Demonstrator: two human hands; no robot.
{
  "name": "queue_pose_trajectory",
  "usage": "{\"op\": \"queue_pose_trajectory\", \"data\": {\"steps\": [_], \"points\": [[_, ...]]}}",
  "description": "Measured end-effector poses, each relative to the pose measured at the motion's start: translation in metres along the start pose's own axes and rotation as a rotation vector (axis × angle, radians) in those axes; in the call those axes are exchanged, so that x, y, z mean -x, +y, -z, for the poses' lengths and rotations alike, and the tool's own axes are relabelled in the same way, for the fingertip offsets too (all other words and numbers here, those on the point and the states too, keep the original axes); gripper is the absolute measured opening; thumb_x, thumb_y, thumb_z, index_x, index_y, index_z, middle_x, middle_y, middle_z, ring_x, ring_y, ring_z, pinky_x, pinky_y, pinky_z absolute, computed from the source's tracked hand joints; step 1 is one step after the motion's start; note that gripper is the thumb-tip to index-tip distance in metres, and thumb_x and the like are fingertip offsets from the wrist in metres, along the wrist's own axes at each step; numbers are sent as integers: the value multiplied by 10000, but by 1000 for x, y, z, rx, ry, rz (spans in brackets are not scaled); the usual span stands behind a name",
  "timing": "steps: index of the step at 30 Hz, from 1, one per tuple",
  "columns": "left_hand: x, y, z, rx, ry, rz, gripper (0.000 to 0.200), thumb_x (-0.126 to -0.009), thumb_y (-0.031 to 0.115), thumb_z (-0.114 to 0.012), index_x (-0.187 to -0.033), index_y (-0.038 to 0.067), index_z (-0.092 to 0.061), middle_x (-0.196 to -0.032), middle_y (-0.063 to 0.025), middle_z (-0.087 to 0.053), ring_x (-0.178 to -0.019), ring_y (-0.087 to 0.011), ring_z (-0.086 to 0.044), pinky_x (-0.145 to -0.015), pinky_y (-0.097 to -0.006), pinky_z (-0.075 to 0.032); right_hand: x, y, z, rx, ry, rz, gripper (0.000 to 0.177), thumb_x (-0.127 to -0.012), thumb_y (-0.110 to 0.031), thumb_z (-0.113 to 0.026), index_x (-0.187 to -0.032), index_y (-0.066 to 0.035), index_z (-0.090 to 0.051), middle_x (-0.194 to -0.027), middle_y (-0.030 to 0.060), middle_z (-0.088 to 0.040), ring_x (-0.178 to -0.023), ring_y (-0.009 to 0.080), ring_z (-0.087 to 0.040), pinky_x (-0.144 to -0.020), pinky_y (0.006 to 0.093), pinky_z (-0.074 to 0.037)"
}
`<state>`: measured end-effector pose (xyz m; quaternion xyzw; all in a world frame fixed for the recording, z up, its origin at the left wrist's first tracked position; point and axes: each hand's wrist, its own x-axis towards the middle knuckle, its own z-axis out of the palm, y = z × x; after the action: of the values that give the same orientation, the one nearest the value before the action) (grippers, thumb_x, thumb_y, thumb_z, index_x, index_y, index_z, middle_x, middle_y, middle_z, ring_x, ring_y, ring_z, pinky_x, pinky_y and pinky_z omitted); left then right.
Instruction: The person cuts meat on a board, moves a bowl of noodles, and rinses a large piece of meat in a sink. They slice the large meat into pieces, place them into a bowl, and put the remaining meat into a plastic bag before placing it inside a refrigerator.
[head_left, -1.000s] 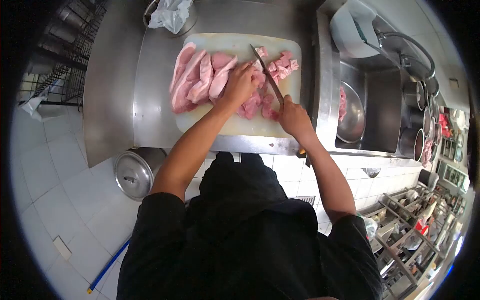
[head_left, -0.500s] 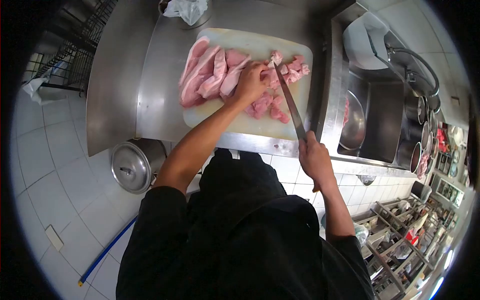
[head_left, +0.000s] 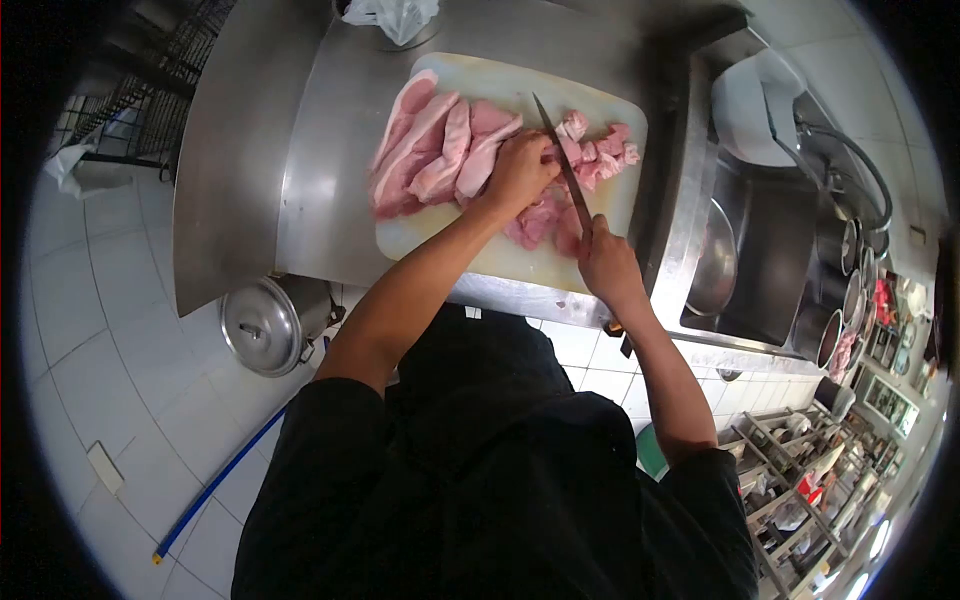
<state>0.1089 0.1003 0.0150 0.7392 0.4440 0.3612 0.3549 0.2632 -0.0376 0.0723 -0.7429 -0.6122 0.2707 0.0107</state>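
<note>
My right hand is closed around the handle of a long knife, whose blade points up and to the left across the cutting board. Beside the blade, my left hand has its fingers curled down on a piece of raw meat, most of which they hide. Thick pale-edged slabs of raw meat lie side by side to the left of that hand. Chopped meat pieces are scattered right of the blade, and more cut meat lies just below my left hand.
The board lies on a steel counter. On the right is a sink holding a metal bowl. A plastic bag covers a container at the back. A lidded pot stands on the floor at left, near a blue pole.
My right hand has moved up and toward the board with the knife, bringing the blade close along my left hand. The view has shifted slightly, so the board sits further right.
</note>
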Motion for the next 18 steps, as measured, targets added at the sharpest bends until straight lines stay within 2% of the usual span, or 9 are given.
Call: {"op": "queue_pose_trajectory", "data": {"steps": [3, 5, 7, 8, 11, 14, 17, 18], "points": [[-2, -4, -2, -36, 51, 41, 257, -711, 124, -712, -928, -11, -687, -942, -197, -673, -941, -378, -628, -873, -454, -490, -13, -19, 7, 30, -37, -41, 181, -962, -179, -460, -1033, -13, -447, -837, 344, -649, -820, 536, -643, -736, 604, -509], [-5, -7, -2, -12, -11, 85, 272, -714, 117, -707, -958, -3, -687, -955, -200, -667, -961, -381, -627, -885, -456, -495, -14, -29, 12, 55, -58, -96, 195, -960, -180, -461, -1049, -8, -445, -849, 344, -651, -826, 537, -643, -738, 603, -511], [-4, -18, -10, -39, -6, 86, 268, -716, 109, -700, -960, 1, -688, -965, -199, -664, -963, -383, -626, -881, -455, -500, -34, -26, 0, 77, -31, -29, 218, -960, -188, -462, -1075, -4, -440, -865, 343, -654, -827, 525, -650, -745, 599, -514], [-4, -21, -12, -72, 35, -13, 222, -716, 76, -685, -923, -5, -680, -963, -195, -654, -943, -386, -624, -853, -460, -508, -44, -20, -9, 87, -13, -3, 230, -960, -192, -463, -1088, -2, -438, -873, 342, -656, -828, 519, -653, -748, 598, -516], [-6, -29, -11, -104, 24, -78, 180, -709, 33, -671, -883, -10, -667, -943, -190, -643, -924, -391, -618, -842, -459, -508, -101, -9, -26, 58, 105, 172, 293, -946, -220, -488, -1138, -7, -425, -901, 347, -655, -853, 506, -658, -774, 588, -519], [-5, -24, -5, -155, 9, -129, 152, -693, 4, -670, -844, -2, -658, -909, -168, -634, -944, -362, -615, -855, -452, -500, -111, -1, -11, -90, 28, 106, 310, -927, -219, -506, -1146, -11, -435, -898, 345, -653, -854, 486, -663, -778, 572, -523], [2, -27, -8, -168, -29, -170, 160, -683, -6, -682, -838, 10, -646, -904, -150, -637, -938, -336, -614, -850, -445, -493, -90, 0, 27, -260, -144, -27, 317, -926, -212, -496, -1166, -11, -447, -905, 327, -659, -802, 479, -663, -749, 557, -535], [3, -25, -7, -145, -43, -177, 164, -680, -10, -685, -838, 12, -645, -902, -149, -637, -934, -338, -613, -847, -445, -491, -84, 6, 24, -194, 23, 117, 264, -959, -207, -484, -1141, -16, -484, -828, 273, -669, -626, 401, -673, -607, 507, -555]]}}
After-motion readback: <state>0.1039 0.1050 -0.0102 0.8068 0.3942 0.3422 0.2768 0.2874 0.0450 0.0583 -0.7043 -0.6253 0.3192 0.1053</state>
